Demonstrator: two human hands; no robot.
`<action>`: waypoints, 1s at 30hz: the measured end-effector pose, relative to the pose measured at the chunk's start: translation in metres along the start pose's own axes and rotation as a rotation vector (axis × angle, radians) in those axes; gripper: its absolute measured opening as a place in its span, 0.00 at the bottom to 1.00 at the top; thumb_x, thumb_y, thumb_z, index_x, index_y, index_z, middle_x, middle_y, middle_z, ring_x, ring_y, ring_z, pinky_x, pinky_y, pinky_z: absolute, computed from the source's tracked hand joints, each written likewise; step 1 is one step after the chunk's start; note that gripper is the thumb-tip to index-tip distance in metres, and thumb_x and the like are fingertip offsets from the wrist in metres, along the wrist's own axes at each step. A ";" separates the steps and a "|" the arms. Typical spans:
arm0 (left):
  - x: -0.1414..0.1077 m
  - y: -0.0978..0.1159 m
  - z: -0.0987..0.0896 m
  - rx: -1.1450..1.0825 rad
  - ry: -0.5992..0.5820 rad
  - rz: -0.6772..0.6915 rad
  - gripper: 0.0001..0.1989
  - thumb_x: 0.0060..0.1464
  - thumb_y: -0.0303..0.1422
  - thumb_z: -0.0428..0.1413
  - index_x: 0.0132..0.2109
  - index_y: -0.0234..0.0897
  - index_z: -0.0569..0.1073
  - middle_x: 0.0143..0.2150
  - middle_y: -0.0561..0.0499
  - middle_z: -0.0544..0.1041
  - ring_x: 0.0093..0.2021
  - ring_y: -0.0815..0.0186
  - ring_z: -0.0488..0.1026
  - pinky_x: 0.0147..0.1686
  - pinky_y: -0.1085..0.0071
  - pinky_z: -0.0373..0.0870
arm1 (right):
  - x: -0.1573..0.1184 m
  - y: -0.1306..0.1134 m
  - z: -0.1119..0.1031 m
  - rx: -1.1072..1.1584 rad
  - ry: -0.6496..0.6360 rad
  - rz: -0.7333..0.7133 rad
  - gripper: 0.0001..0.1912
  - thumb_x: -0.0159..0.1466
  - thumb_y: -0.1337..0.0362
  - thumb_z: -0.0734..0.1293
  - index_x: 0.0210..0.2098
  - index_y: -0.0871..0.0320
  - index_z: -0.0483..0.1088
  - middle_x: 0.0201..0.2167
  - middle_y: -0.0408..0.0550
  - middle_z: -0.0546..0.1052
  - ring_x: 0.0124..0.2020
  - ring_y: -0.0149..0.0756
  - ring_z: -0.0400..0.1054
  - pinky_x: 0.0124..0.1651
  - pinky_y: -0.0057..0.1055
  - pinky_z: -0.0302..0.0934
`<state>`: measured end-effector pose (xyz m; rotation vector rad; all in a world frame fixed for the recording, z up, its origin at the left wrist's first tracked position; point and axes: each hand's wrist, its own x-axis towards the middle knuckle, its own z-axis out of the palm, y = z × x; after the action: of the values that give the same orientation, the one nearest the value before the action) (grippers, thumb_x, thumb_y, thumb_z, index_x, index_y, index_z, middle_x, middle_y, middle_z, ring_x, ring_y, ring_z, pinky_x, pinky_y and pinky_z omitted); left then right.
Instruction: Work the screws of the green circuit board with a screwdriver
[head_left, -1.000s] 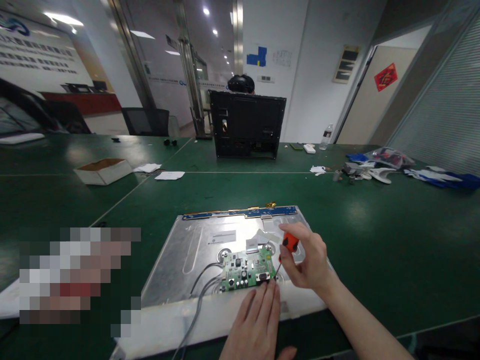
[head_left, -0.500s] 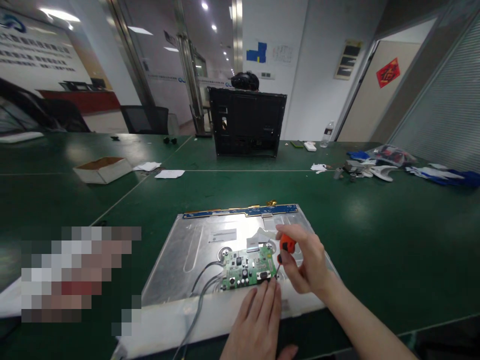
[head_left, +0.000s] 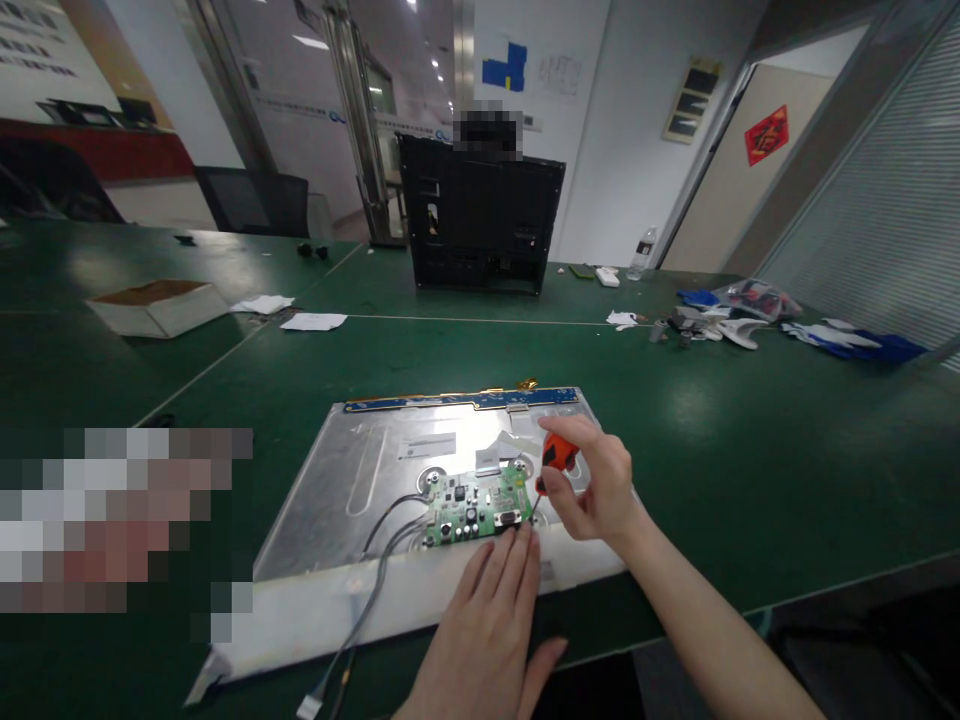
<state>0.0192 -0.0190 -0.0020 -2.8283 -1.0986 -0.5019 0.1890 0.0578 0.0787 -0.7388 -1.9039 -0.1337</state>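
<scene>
R hand clamped round orange-handled screwdriver, fingers wrapped on the grip. Shaft runs down and slightly left from handle; tip sits at the R edge of the green circuit board, exact contact pt too small to tell. Tool's long axis near upright, leaning toward the wearer's R.

L hand flat, fingers together and extended, palm down on the pale near border of the metal panel; fingertips touch the board's near edge, just beside the driver tip. Holds nothing. Both hands close to the board: R above-right of it, L directly nearer the wearer.

Board lies low-centre on the panel, long axis L–R. Grey cables leave its L side, trail off panel's near edge. Blue strip along panel's far edge.

Panel flat on green table. Further out: black chassis upright, a person behind it. Open cardboard box far L, contents not discernible. Paper scraps near it. Water bottle and bagged clutter far R.
</scene>
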 end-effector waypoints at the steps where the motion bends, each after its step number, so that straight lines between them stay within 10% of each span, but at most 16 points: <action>1: 0.000 0.001 -0.001 0.010 0.004 0.000 0.32 0.61 0.45 0.46 0.65 0.29 0.55 0.65 0.39 0.60 0.63 0.52 0.56 0.60 0.58 0.52 | 0.001 0.000 -0.001 0.015 -0.011 0.002 0.17 0.61 0.67 0.59 0.50 0.59 0.61 0.27 0.44 0.71 0.25 0.32 0.65 0.26 0.29 0.61; 30: 0.001 0.004 -0.009 -0.011 -0.006 -0.036 0.29 0.62 0.43 0.47 0.64 0.31 0.57 0.65 0.41 0.60 0.62 0.54 0.58 0.59 0.58 0.55 | -0.004 0.006 0.006 -0.084 0.081 0.001 0.14 0.60 0.66 0.65 0.46 0.54 0.62 0.23 0.37 0.70 0.20 0.26 0.62 0.24 0.23 0.59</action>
<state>0.0203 -0.0234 0.0074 -2.8261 -1.1530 -0.5034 0.1890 0.0635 0.0712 -0.7795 -1.8293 -0.2409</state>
